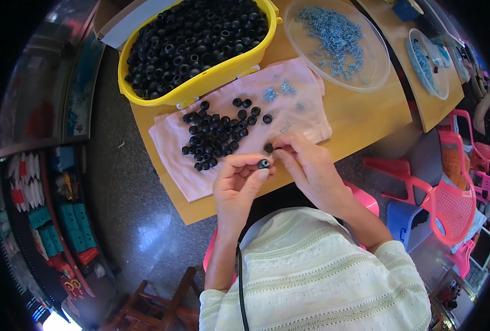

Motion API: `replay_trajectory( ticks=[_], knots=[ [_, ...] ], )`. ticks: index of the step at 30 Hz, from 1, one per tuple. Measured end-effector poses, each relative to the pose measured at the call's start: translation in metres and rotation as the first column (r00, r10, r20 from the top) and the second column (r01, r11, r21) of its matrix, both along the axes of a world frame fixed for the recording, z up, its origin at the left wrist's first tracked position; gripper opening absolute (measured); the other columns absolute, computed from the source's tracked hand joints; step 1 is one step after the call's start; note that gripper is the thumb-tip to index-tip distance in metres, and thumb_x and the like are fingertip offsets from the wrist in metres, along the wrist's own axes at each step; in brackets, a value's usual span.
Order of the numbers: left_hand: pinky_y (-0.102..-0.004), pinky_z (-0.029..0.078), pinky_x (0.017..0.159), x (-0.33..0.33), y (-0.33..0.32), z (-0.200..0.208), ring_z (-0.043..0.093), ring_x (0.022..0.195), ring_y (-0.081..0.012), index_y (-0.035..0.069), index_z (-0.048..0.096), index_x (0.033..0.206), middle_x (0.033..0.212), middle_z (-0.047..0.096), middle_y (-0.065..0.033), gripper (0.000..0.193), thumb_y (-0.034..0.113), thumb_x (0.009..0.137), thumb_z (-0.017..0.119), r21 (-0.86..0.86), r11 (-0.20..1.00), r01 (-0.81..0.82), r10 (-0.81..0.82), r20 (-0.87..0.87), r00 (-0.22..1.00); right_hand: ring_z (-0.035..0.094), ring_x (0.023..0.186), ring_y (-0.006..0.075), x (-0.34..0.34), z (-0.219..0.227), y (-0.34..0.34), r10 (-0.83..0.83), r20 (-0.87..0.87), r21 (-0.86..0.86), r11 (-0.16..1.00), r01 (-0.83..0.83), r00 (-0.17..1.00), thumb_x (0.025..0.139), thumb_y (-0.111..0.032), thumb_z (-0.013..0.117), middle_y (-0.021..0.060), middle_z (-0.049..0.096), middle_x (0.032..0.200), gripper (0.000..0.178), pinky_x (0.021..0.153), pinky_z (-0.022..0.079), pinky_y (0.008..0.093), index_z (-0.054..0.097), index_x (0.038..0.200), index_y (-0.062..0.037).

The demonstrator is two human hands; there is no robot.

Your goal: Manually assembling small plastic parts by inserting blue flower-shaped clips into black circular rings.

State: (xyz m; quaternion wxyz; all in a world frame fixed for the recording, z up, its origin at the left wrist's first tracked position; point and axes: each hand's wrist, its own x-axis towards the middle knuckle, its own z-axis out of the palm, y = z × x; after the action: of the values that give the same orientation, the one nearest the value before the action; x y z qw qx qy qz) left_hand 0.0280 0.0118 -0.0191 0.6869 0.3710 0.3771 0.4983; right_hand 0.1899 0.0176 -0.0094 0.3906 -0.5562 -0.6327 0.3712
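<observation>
My left hand [236, 186] pinches a small black round knob [264, 164] between thumb and fingertips, its hole facing up with something pale inside. Close beside it, my right hand [312, 172] has thumb and forefinger pressed together; whatever they hold is too small to make out. Another black knob [268, 148] sits right at the right fingertips, and I cannot tell whether they touch it. Beyond my hands, a loose pile of black knobs [216, 132] lies on a pink cloth [173, 165]. Small bluish metal bits [287, 87] lie in little heaps on the cloth's far right.
A yellow tub [198, 83] full of black knobs stands at the cloth's far edge. Right of it, a clear round tray [374, 74] holds many bluish metal bits. Another tray [442, 88] is on the adjoining table. Pink chairs [451, 207] stand at right, a wooden stool [162, 303] lower left.
</observation>
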Motion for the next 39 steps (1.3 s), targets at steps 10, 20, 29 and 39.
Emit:
replay_trajectory(
  ticks=[10,20,29,39],
  knots=[
    [-0.0341,0.052,0.088,-0.005,0.002,0.001,0.062,0.104,-0.0233,0.000,0.051,0.106,0.119,0.058,-0.0199,0.016,0.003,0.091,0.057,-0.024,0.998,-0.059,0.057,-0.074,0.996,0.062,0.073,0.0305,0.006,0.005,0.008,0.017,0.049,-0.001,1.000,-0.017,0.999,0.088,0.001,0.056,0.0162,0.060,0.082,0.010,0.063,0.048,0.0342,0.054,0.098,-0.0015],
    [-0.0288,0.046,0.091,-0.005,0.002,0.010,0.058,0.105,-0.0158,0.001,0.053,0.106,0.122,0.057,-0.0176,0.018,0.003,0.090,0.059,0.138,0.988,0.070,-0.010,-0.395,0.919,0.064,0.069,0.0129,0.044,0.012,-0.011,-0.191,-0.080,-0.192,0.966,0.173,0.978,0.093,-0.003,0.053,0.0065,0.062,0.084,0.010,0.062,0.052,0.0246,0.056,0.103,-0.0018],
    [-0.0261,0.051,0.082,0.004,0.019,0.004,0.063,0.095,-0.0164,0.000,0.053,0.106,0.122,0.056,-0.0191,0.016,0.006,0.091,0.058,0.001,0.995,0.100,-0.095,-0.316,0.944,0.067,0.079,0.0173,0.064,0.001,-0.010,-0.169,-0.055,-0.092,0.982,0.163,0.984,0.094,-0.003,0.053,0.0104,0.063,0.083,0.007,0.072,0.052,0.0270,0.054,0.100,0.0004],
    [-0.0300,0.052,0.087,0.014,0.023,0.002,0.063,0.101,-0.0222,-0.001,0.052,0.106,0.121,0.057,-0.0191,0.016,0.006,0.092,0.056,-0.101,0.984,0.146,-0.160,-0.140,0.977,0.061,0.068,0.0233,0.070,0.002,-0.007,-0.126,0.041,-0.037,0.991,0.128,0.991,0.091,-0.005,0.056,0.0132,0.059,0.077,0.008,0.064,0.047,0.0303,0.052,0.097,-0.0012]
  ],
)
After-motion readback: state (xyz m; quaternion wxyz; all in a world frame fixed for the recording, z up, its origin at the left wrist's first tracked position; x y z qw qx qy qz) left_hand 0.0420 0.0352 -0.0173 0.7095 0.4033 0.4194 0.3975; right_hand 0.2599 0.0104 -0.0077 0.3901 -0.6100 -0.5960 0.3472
